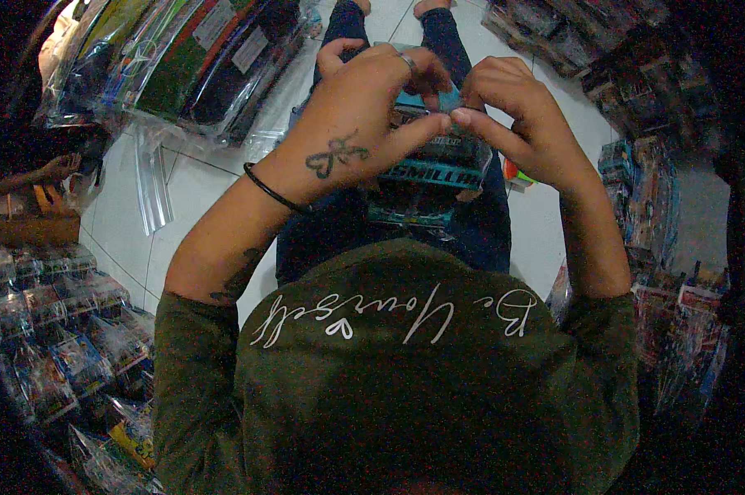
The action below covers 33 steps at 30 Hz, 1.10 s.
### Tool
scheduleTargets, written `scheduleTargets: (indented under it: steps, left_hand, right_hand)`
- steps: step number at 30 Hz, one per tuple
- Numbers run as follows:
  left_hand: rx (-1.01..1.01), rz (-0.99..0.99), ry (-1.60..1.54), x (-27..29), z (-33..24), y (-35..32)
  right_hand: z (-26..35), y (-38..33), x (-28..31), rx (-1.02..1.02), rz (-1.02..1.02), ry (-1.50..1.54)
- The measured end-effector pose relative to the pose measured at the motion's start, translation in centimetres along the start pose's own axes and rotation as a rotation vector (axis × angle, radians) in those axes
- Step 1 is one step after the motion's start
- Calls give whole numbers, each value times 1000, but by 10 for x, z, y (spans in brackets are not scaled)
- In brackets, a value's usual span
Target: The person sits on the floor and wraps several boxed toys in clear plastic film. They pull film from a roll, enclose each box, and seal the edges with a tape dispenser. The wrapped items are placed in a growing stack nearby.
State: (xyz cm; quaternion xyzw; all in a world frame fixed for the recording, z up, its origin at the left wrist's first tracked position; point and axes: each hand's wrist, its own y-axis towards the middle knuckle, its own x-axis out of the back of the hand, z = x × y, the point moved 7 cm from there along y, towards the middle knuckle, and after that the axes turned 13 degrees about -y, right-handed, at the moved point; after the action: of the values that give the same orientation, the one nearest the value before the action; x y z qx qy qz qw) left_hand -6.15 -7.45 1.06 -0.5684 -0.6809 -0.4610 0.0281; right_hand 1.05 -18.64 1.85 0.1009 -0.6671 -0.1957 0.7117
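Observation:
My left hand (pixel 364 115) and my right hand (pixel 513 107) are raised together in front of my chest. Both pinch the top edge of a small teal carded package (pixel 438 161) that hangs between them, a dark toy visible behind its clear front. A ring sits on a left finger and a black band circles my left wrist. Under the package, more flat teal packages (pixel 409 216) rest on my lap. My fingers hide the upper part of the package.
Stacks of clear plastic bags (pixel 191 58) lie on the white tiled floor at upper left. Rows of packaged toys (pixel 50 330) fill the lower left, with more packages (pixel 661 231) along the right side. Another person's hand (pixel 59 169) shows at far left.

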Motion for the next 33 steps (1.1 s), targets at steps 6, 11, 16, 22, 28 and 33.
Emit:
scheduleTargets:
  steps: [6, 11, 16, 22, 28, 33]
  left_hand:
    - [578, 215, -511, -24, 39, -12]
    - [657, 169, -684, -30, 45, -17]
    - [351, 45, -462, -16, 34, -13]
    - [396, -18, -468, -15, 38, -16]
    - [360, 74, -270, -13, 29, -14]
    - [191, 64, -28, -7, 15, -11]
  right_hand:
    - [29, -13, 30, 226, -464, -336]
    - [13, -7, 6, 97, -175, -177]
    - [10, -8, 4, 52, -175, -59]
    - [20, -14, 15, 128, -278, -277]
    - [5, -8, -3, 54, -62, -15]
    - [-5, -7, 3, -103, -127, 109]
